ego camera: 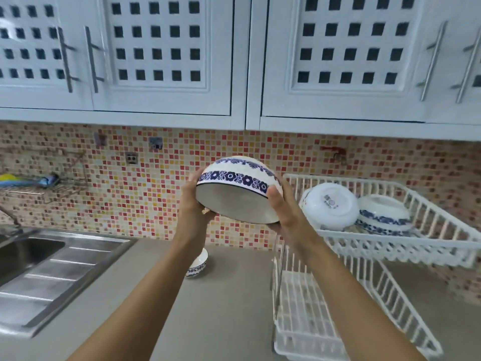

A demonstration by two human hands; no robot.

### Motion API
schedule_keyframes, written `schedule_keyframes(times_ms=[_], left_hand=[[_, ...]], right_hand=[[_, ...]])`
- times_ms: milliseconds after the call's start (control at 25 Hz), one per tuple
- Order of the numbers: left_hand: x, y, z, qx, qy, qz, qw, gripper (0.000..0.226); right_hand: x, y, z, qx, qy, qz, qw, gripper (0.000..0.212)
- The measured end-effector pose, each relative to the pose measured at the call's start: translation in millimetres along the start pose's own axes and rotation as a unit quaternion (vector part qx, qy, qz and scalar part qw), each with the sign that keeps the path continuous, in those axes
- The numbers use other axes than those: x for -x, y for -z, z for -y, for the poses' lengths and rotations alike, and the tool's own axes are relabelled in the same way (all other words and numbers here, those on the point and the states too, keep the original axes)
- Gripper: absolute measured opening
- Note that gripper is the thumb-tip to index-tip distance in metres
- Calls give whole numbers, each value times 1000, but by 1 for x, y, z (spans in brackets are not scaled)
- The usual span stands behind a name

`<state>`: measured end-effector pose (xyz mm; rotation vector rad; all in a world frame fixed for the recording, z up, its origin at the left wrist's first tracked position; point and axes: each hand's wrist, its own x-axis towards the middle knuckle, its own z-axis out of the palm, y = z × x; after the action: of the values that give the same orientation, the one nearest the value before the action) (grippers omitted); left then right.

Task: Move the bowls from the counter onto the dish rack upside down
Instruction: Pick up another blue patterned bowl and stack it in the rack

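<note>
Both my hands hold a white bowl with a blue flower band (234, 190) up in the air, turned mostly upside down with its opening tilted toward me. My left hand (192, 201) grips its left rim and my right hand (282, 207) grips its right rim. To the right stands a white two-tier dish rack (406, 246). Its upper tier carries two overturned bowls: a plain white-bottomed one (330, 207) and a blue-patterned one (385, 214). A small blue-patterned bowl (199, 264) stands upright on the grey counter (221, 308), partly hidden behind my left forearm.
A steel sink with a ribbed drainboard (52, 272) lies at the left. A wire wall shelf (39, 183) holds blue and yellow items. White cabinets (234, 61) hang overhead above a red and yellow mosaic backsplash. The rack's lower tier (312, 321) has upright white prongs.
</note>
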<state>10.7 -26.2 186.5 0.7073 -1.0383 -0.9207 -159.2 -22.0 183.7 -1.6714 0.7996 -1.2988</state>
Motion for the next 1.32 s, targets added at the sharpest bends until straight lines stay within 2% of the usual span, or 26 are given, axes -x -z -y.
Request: schedule_keyframes(times_ms=[80, 200, 360, 440, 600, 720, 840, 960, 1080, 1200, 1320], left_hand=[[-2, -30, -5, -43, -23, 59, 997, 38], [-7, -86, -1, -131, -58, 149, 978, 61], [-21, -179, 17, -185, -40, 286, 939, 59], [-26, -222, 29, -238, -22, 304, 922, 57], [-30, -283, 51, -283, -52, 403, 869, 107], [-51, -315, 75, -347, -17, 437, 830, 122], [-73, -337, 101, -411, 10, 460, 787, 123], [-90, -355, 123, -474, 14, 463, 749, 113], [-102, -366, 139, -545, 10, 455, 704, 116], [-109, -371, 149, -615, 21, 438, 656, 122], [-111, -376, 159, -664, 38, 421, 617, 128]], right_hand=[[4, 36, 18, 28, 25, -31, 999, 95], [16, 100, 36, 65, 59, -71, 994, 101], [34, 199, 42, 119, 93, -123, 981, 93], [40, 245, 45, 157, 103, -128, 974, 87], [40, 328, 48, 267, 97, -102, 953, 106], [29, 380, 39, 321, 49, -53, 944, 120], [9, 412, 21, 369, -29, 13, 929, 136], [-17, 434, -5, 422, -57, 60, 903, 135], [-38, 444, -29, 452, -68, 87, 885, 138], [-51, 446, -50, 450, -68, 117, 883, 136], [-60, 447, -65, 440, -71, 145, 883, 122]])
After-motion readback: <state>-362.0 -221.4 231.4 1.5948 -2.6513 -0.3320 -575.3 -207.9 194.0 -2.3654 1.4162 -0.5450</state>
